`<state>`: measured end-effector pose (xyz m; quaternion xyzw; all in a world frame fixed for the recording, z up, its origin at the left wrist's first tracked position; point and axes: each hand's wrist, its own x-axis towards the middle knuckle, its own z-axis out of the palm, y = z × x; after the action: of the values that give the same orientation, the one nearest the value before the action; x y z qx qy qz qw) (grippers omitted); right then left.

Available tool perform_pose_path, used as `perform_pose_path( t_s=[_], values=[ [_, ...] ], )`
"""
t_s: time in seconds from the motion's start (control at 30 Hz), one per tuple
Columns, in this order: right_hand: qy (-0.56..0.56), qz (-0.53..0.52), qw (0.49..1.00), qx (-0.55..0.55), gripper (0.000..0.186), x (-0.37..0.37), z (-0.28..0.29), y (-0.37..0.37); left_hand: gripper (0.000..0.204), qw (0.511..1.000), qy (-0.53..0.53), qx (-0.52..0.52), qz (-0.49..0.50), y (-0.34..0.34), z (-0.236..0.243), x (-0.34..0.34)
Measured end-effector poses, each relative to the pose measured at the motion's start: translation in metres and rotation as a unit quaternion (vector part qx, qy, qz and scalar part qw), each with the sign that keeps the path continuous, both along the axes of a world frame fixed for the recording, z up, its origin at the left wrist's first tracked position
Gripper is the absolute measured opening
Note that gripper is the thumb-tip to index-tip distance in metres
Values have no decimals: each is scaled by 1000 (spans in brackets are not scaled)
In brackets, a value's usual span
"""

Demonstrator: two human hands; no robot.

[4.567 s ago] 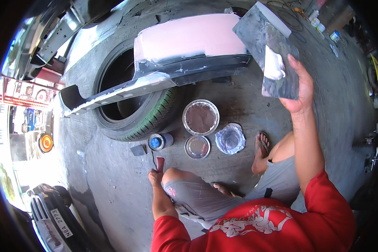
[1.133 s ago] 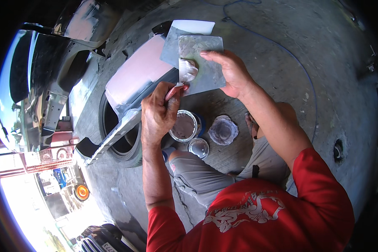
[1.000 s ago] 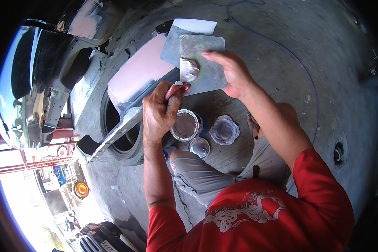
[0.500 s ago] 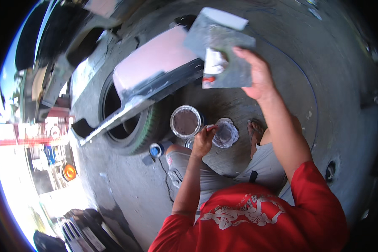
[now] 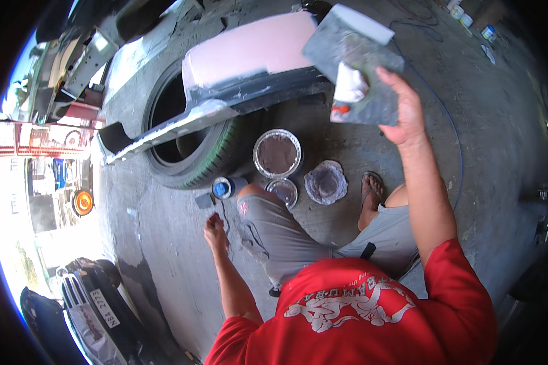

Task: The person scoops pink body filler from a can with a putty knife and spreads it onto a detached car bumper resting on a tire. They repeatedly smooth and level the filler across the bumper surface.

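Note:
My right hand (image 5: 407, 118) holds up a flat grey mixing board (image 5: 379, 100), its thumb over the edge. On the board lie a white dollop of paste (image 5: 350, 83) and a small red-orange dab (image 5: 341, 110). My left hand (image 5: 215, 232) is low over the floor at the left with its fingers drawn together; what is in them, if anything, is too small to make out. Just beyond its fingertips lies a small dark flat piece (image 5: 204, 201), beside a can with a blue inside (image 5: 222, 187).
An open can of grey-brown paste (image 5: 277, 153), a smaller round tin (image 5: 282, 192) and a crumpled shallow container (image 5: 326, 182) stand before me. A pink-and-black car panel (image 5: 249, 52) rests on a tyre (image 5: 192, 173). A blue hose (image 5: 447, 118) curves at right; a bumper (image 5: 97, 316) lies lower left.
My left hand has moved left and down from beside the paste can toward the dark flat piece; the small red thing it held no longer shows. The board has shifted slightly right in view.

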<state>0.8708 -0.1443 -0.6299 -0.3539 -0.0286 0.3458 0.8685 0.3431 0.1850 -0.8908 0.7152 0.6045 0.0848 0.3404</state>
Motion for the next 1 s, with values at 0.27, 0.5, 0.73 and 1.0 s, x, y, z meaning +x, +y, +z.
perform_pose_path(
  t_s=[0.27, 0.5, 0.73, 1.0],
  values=[
    [-22, 141, 989, 26, 28, -32, -16, 27, 75, 935, -324, -10, -146, -17, 134, 163],
    [-64, 221, 973, -10, 33, -48, -9, 29, 42, 733, -592, -303, -139, -105, 253, 338],
    [15, 6, 998, 62, 37, -36, -5, 29, 33, 736, -633, -212, -115, -117, 268, 328],
    [-49, -45, 997, -44, 31, -32, -14, 26, 33, 829, -484, -125, -251, -143, 291, 304]
  ],
)
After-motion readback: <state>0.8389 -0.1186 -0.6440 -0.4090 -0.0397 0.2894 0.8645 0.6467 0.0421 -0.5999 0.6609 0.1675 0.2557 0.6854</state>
